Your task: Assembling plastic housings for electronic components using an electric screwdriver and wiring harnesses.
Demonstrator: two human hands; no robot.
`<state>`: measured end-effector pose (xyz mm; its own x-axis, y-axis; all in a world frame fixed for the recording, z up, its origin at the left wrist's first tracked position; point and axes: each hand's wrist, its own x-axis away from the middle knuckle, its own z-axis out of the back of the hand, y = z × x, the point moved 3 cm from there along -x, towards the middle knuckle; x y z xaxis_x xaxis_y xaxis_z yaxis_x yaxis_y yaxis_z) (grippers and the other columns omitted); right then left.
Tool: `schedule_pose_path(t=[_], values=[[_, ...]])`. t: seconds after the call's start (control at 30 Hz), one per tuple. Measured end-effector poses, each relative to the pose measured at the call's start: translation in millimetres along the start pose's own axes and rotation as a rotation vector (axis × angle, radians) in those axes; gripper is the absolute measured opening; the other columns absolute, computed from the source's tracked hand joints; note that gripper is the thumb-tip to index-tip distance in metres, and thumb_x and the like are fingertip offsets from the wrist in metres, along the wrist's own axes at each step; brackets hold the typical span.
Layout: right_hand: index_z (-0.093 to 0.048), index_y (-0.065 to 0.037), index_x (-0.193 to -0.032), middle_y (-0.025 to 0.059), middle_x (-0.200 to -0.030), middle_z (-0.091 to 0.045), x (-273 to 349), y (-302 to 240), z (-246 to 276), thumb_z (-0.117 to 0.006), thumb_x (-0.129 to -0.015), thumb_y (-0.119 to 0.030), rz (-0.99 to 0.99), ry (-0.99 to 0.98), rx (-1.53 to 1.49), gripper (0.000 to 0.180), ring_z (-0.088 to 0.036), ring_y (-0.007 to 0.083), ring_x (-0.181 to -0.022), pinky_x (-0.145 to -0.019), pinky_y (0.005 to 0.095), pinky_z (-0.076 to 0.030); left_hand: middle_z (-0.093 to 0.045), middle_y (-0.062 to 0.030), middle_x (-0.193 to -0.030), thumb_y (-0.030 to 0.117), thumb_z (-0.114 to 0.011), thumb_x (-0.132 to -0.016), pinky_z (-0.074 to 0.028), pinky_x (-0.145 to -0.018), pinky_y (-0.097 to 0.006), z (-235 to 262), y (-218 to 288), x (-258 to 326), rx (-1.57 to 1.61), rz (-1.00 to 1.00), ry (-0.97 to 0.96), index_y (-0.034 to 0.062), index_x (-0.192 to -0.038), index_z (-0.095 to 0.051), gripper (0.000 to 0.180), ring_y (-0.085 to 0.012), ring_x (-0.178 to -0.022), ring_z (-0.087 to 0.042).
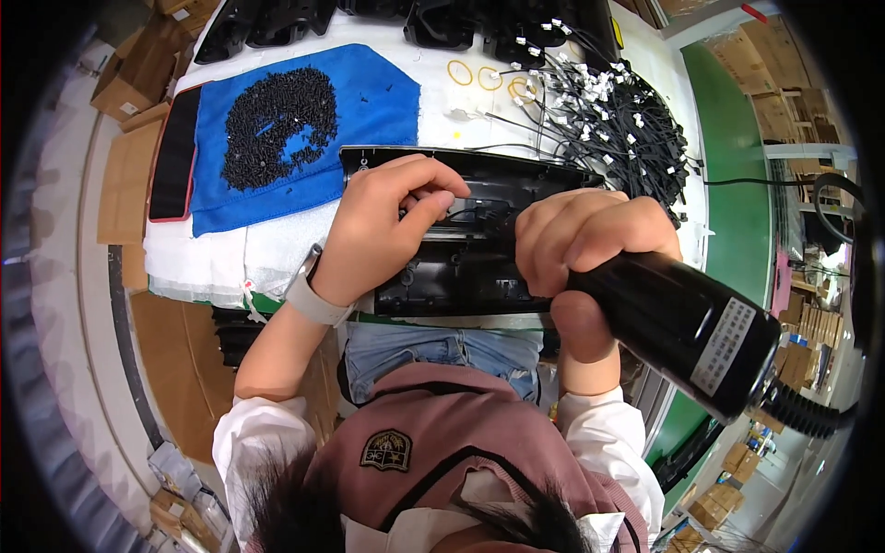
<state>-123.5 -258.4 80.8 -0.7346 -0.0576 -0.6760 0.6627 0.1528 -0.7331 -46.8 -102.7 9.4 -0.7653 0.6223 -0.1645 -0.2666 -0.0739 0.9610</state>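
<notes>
**Two hands busy at the black shell**

In the head view, I see the black plastic shell (452, 284) lying on the white table (433, 120), at the edge close to the person, with its bumpy inside facing up. The right hand (595, 235) is wrapped around a fat black power tool (678, 318) — its fingers are closed tight on it. That hand hides the tool's tip, so I cannot tell if it touches the shell. The left hand (392, 217) is over the shell, fingers curled, with thumb and pointer tips close together. I cannot tell if they pinch something small.

I think a steady shell and a straight tool would work best — a slanted tip could slip and scratch. I would hold the left fingertips clear of it and push gently. Small black screws (272, 115) lie on the blue cloth (383, 88).
</notes>
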Motion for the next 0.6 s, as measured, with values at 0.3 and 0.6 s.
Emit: schedule_pose_path(t=[0.3,0.6], values=[[-0.048,-0.011,-0.111,-0.0011,-0.070,-0.059,18,-48,41,-0.067,-0.091,-0.033,0.237,0.225,-0.409,0.035,-0.058,0.0104,-0.051,-0.052,0.0280,-0.046,-0.068,-0.0114,-0.087,-0.009,-0.066,-0.081,-0.053,-0.067,-0.025,-3,49,23,0.143,0.051,-0.114,-0.0039,-0.096,-0.071,0.016,-0.0160,-0.076,-0.069],[-0.049,-0.013,-0.110,-0.0018,-0.068,-0.058,38,-61,46,-0.067,-0.091,-0.034,0.238,0.279,-0.452,0.034,-0.057,0.0097,-0.046,-0.050,0.0272,-0.047,-0.070,-0.0113,-0.089,-0.011,-0.068,-0.077,-0.055,-0.069,-0.024,-28,50,22,0.359,0.122,-0.286,-0.0035,-0.096,-0.072,0.021,-0.0164,-0.078,-0.070]])
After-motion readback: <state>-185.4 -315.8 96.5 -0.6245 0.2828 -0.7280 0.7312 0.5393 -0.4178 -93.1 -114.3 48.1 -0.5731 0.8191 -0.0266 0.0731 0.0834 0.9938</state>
